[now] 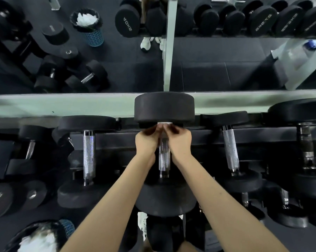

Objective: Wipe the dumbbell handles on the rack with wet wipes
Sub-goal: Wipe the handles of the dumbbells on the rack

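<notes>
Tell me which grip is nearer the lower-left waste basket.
Left. The left grip is on the same side of the centre dumbbell handle as the waste basket, above and right of it; the right grip lies across that handle, farther off.

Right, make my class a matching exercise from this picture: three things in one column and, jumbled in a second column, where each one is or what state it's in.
Things
1. wet wipe
2. middle dumbbell handle
3. blue mesh bin

Places or states
A. low at the near left, white waste inside
B. pinched by the left hand and the right hand at the handle's far end
C. bare knurled metal, lying between the two wrists

Pairs: 1-B, 2-C, 3-A.
</notes>
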Demonstrator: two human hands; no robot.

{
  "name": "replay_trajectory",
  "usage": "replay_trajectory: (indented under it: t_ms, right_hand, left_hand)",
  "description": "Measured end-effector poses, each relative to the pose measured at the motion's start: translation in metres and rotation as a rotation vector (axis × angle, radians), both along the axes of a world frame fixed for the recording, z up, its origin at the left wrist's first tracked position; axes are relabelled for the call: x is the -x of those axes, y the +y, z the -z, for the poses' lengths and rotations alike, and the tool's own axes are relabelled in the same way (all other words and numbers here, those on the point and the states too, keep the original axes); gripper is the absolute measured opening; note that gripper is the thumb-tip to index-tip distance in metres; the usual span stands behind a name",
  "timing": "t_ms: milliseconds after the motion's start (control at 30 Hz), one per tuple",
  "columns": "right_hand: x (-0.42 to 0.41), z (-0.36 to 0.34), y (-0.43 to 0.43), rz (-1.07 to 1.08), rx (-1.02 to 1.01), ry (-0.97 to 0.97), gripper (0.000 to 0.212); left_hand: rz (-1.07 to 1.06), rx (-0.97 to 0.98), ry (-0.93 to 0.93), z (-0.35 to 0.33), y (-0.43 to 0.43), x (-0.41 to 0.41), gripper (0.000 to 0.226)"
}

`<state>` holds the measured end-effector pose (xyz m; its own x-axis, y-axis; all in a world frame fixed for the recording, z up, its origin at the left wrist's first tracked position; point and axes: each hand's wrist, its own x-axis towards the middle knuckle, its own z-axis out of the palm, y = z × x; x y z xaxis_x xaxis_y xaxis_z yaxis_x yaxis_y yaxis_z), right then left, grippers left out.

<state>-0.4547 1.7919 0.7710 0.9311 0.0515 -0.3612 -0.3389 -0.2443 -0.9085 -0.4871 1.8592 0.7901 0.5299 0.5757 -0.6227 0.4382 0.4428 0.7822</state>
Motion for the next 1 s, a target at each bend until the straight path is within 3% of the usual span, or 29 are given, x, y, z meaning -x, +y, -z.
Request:
replay_trajectory:
  t_ms: [233,300,400,567,700,800,900,1000]
  right_hand:
    - [0.013,-0.005,-0.016,-0.02,-0.089,0.192,0.019]
    - [0.003,-0.01,-0.011,0.019,-0.147,0.215,0.009]
    - [-0.007,-0.013,-0.008,0.056,-0.243,0.229,0.016]
    - [0.008,-0.011,-0.025,-0.083,-0.159,0.282,0.013]
    - [0.0,-0.014,-0.019,-0.003,-0.192,0.351,0.005]
    - [-0.009,-0.014,-0.011,0.073,-0.284,0.363,0.02]
    - [-0.002,-0.013,-0.017,-0.031,-0.269,0.335,0.038]
    - [0.005,-0.01,-0.032,-0.134,-0.258,0.292,0.032]
  left_hand:
    - [0.016,0.031,-0.028,0.006,0.003,0.013,0.02]
    - [0.006,0.072,-0.029,0.004,0.005,0.007,0.017]
    - [-0.004,0.112,-0.046,0.002,0.009,0.0,0.015]
    - [0.142,0.035,-0.08,0.006,0.009,0.021,0.014]
    - [0.111,0.012,-0.088,0.005,0.008,0.014,0.014]
    - [0.079,0.009,-0.117,0.006,0.005,0.005,0.026]
    - [0.147,-0.046,-0.153,0.014,0.004,0.013,0.037]
    - [0.236,-0.127,-0.154,0.022,0.006,0.027,0.04]
